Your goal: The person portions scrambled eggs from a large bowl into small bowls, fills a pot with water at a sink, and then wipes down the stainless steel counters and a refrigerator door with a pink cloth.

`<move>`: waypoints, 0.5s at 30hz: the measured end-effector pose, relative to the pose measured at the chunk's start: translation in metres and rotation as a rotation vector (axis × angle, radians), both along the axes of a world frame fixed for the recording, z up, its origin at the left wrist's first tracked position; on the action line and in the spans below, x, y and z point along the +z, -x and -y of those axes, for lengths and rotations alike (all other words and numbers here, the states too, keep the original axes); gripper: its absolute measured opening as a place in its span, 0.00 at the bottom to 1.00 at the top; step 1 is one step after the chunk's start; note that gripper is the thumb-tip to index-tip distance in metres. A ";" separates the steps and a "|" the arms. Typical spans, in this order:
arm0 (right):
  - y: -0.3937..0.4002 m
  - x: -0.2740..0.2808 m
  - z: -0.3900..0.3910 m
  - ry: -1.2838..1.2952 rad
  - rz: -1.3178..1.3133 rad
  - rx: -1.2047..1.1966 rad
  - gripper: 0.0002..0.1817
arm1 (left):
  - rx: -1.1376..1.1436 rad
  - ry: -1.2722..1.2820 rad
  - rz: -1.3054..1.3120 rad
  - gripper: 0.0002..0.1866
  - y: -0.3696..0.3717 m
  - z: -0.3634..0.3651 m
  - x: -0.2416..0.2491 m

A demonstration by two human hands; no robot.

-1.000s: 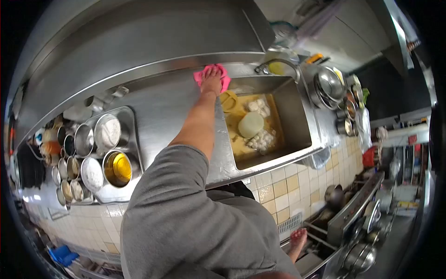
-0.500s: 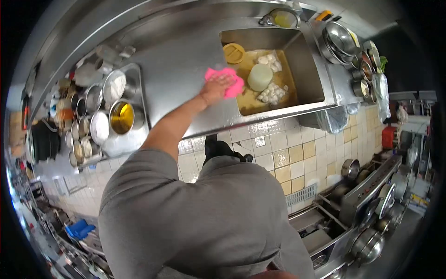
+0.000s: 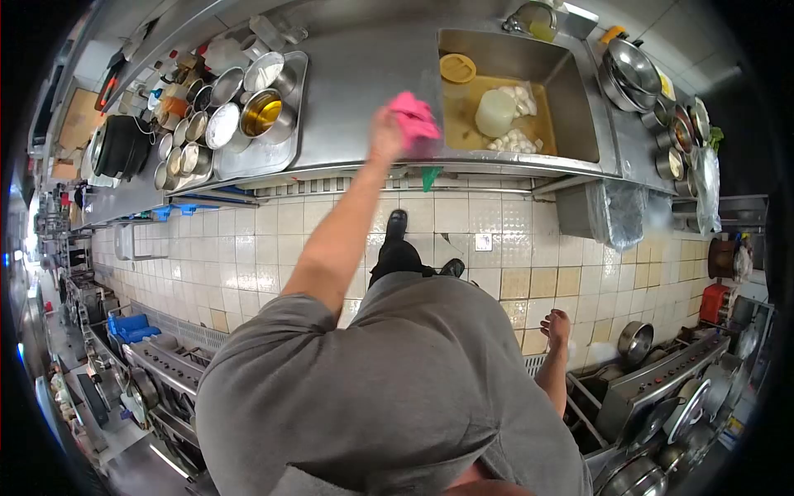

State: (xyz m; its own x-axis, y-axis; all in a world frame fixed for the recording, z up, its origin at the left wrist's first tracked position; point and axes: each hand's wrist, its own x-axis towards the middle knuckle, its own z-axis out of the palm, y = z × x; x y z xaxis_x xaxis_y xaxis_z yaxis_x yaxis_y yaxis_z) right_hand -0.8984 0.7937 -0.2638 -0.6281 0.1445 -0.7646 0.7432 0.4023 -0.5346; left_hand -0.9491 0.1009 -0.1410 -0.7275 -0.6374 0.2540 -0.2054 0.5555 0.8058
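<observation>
My left hand [image 3: 385,132] is closed around a bunched pink cloth [image 3: 413,120], at the steel counter [image 3: 356,70] just left of the sink. Low by my right side hangs my right hand [image 3: 558,325], its fingers loosely bent and apart, with nothing in it. The steel sink [image 3: 571,99] contains shallow yellowish liquid. In it stand a pale rounded container [image 3: 495,113] and clumps of white pieces [image 3: 516,142], with a round yellow lid-like disc [image 3: 457,69] at the far left corner.
Left on the counter, a metal tray [image 3: 285,153] carries several pots, one with amber liquid [image 3: 263,114]. Stacked steel bowls [image 3: 628,74] stand right of the sink. A plastic-lined grey bin [image 3: 583,211] is below. Tiled floor [image 3: 513,207] lies underfoot; stoves [image 3: 662,380] stand behind me.
My left hand has lifted the pink cloth from lying flat under the palm to a bunched grip near the counter's front. The view has shifted, and my right hand now shows.
</observation>
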 end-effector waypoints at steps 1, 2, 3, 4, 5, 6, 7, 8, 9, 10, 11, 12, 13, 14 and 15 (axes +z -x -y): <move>-0.005 -0.001 -0.003 0.003 0.002 -0.003 0.17 | 0.028 0.067 -0.212 0.18 -0.014 0.030 -0.010; -0.014 -0.005 -0.006 -0.015 -0.011 0.009 0.17 | 0.101 0.343 -0.139 0.18 -0.035 0.057 0.005; -0.025 -0.009 -0.012 -0.036 -0.024 0.016 0.17 | 0.053 0.112 -0.166 0.18 -0.057 0.083 0.010; -0.041 -0.012 -0.019 -0.037 -0.020 -0.002 0.17 | 0.032 0.131 -0.160 0.18 -0.078 0.105 0.015; -0.061 -0.015 -0.027 -0.022 -0.008 -0.060 0.15 | -0.007 -0.078 -0.203 0.18 -0.094 0.115 0.017; -0.080 -0.015 -0.034 -0.010 0.003 -0.113 0.14 | 0.095 0.083 0.075 0.17 -0.117 0.137 0.000; -0.102 -0.010 -0.039 0.017 0.073 -0.140 0.12 | 0.198 0.246 0.357 0.16 -0.140 0.154 -0.031; -0.125 -0.015 -0.053 0.029 0.114 -0.081 0.12 | 0.169 0.488 0.340 0.14 -0.154 0.154 -0.062; -0.145 -0.015 -0.064 0.010 0.199 -0.061 0.12 | 0.139 0.728 0.317 0.12 -0.163 0.148 -0.083; -0.164 -0.015 -0.077 -0.007 0.279 -0.040 0.11 | 0.132 0.722 0.318 0.12 -0.156 0.131 -0.086; -0.189 -0.039 -0.111 0.123 0.341 -0.190 0.12 | 0.033 0.600 0.305 0.11 -0.140 0.102 -0.080; -0.210 -0.044 -0.124 0.064 0.332 -0.174 0.13 | -0.070 0.482 0.292 0.09 -0.117 0.073 -0.069; -0.229 -0.049 -0.137 0.005 0.327 -0.158 0.14 | -0.248 0.399 0.388 0.07 -0.092 0.045 -0.056; -0.240 -0.042 -0.132 0.010 0.332 -0.179 0.14 | -0.349 0.490 0.202 0.07 -0.064 0.010 -0.055; -0.256 -0.031 -0.124 -0.025 0.314 -0.363 0.14 | -0.416 0.566 0.117 0.07 -0.033 -0.024 -0.059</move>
State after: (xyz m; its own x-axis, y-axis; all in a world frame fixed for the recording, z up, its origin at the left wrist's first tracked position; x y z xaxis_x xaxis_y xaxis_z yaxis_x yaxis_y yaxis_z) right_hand -0.6426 0.9178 -0.2943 -0.2733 0.3328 -0.9025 0.9619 0.0970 -0.2555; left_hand -0.9161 0.1249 -0.1997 -0.9244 -0.0941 0.3697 0.0473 0.9334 0.3558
